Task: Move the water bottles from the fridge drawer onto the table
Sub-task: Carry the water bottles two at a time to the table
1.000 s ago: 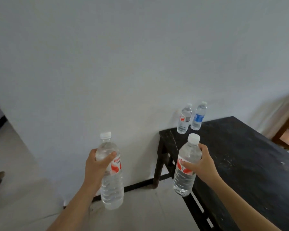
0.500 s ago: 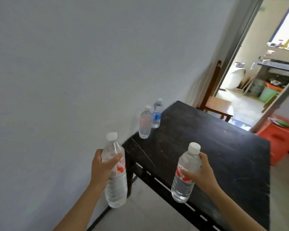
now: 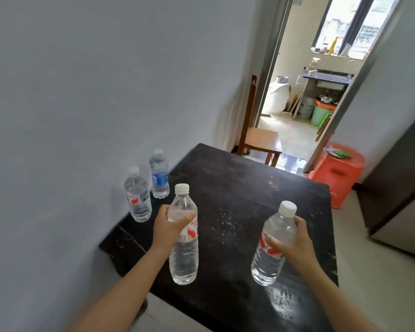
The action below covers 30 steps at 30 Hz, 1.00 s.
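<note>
**Desk:** Where are the bottles?

**Operator:** I have the left water bottle (image 3: 183, 236) upright over the black table (image 3: 237, 188), cap up and long axis near vertical. My left hand (image 3: 167, 230) grips its shoulder, fingers curled round it and thumb across the front. The right water bottle (image 3: 272, 248) leans, with its cap up and to the right and its base down-left. My right hand (image 3: 295, 244) wraps its upper half, fingers curled.

**Desk:** And beyond the fingers?

**Operator:** Past my left fingertips, by the wall, a red-labelled bottle (image 3: 138, 196) and a blue-labelled bottle (image 3: 159, 174) stand upright on the table, just beside each other. Well beyond those I see a wooden chair (image 3: 260, 140) and a red plastic stool (image 3: 338, 171).
</note>
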{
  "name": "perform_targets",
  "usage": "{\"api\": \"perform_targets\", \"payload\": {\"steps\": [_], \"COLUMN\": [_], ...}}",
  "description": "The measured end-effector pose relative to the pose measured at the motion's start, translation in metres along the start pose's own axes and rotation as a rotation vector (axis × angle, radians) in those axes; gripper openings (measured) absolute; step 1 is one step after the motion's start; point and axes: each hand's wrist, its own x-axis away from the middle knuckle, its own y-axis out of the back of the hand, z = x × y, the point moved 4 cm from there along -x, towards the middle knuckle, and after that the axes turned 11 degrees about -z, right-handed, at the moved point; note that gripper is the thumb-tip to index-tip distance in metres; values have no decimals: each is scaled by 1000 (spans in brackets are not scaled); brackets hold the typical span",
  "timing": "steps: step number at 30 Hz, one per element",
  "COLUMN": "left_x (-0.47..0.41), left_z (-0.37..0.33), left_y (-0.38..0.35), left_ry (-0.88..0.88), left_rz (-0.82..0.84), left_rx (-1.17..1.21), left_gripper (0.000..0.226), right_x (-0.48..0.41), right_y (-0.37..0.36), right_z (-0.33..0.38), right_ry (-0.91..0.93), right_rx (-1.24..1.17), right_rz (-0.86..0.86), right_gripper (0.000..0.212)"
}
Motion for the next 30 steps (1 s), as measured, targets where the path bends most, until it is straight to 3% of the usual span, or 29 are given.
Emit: {"api": "perform_targets", "payload": {"steps": [6,11,18,24,30], "left_x": [-31,-66,-155,-222,-270], "left_z": [0,3,-2,-9,-2], "left_y": [-55,-78,-104,-129,-135], "left_ry": [-10,16,5,17,5], "left_rz": [20,-1,-72,-238,-361], "left_rx": [-3,-60,-152,-101,-66], "left_gripper": [41,56,67,64,68], "right_x": [-66,-98,-145,-209,-266], "right_y": [2,-17,-84,-158,-243], "right_z": [-9,-15,3,51,82], "right_ry": [-3,-53,-87,-40,5], "right_rx": [-17,-34,42,56,107], "right_rz": [-1,17,66,139,103], "right_gripper": [78,75,77,81,81]}}
